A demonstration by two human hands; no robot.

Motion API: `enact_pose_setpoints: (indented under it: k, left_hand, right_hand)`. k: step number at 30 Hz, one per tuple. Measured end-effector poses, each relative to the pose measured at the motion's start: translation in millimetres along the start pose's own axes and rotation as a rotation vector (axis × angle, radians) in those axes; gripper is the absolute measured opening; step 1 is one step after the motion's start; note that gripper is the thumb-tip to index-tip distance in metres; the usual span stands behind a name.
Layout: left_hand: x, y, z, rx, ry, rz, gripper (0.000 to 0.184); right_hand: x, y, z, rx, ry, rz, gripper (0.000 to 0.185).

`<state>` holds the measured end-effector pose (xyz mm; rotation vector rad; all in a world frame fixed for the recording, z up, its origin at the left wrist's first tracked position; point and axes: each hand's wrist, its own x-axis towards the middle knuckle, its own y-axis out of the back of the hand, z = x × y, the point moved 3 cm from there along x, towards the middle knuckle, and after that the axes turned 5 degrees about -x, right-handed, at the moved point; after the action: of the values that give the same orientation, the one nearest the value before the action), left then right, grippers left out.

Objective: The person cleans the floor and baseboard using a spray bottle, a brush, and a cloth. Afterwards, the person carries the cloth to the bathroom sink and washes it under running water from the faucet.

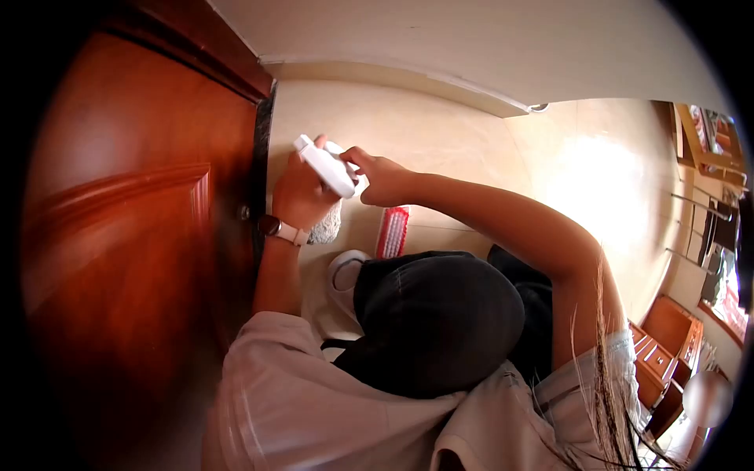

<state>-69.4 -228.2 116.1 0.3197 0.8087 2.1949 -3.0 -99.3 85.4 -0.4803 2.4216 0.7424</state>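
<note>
My left hand [302, 192] is wrapped round a white bottle-like thing [328, 166] with a narrow, blocky end; its exact kind is unclear. The fingers of my right hand [381, 177] are curled against its right side, partly hidden. Below my left hand lies a grey, fluffy cloth or pad [327, 226], half covered by the wrist. Close by on the floor is a brush [393, 231] with a red edge and pale bristles. A white shoe [345, 271] shows beside my dark-clad knee [440, 322].
A reddish-brown wooden door [126, 235] stands close on my left. A pale wall with a skirting board [408, 82] runs ahead. Shiny beige floor tiles [581, 188] stretch right, towards wooden furniture [664, 353] and a chair-like metal frame [699, 228].
</note>
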Motion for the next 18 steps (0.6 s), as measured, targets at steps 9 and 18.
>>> enact_pose_setpoints:
  k: [9, 18]
  left_hand:
    - [-15.7, -28.1, -11.6, -0.215, 0.171, 0.161, 0.036]
    - [-38.5, -37.8, -73.6, 0.094, -0.084, -0.101, 0.031]
  right_hand:
    - [6.6, -4.6, 29.3, 0.079, 0.189, 0.086, 0.072]
    - [28.5, 8.9, -27.2, -0.183, 0.644, -0.048, 0.077]
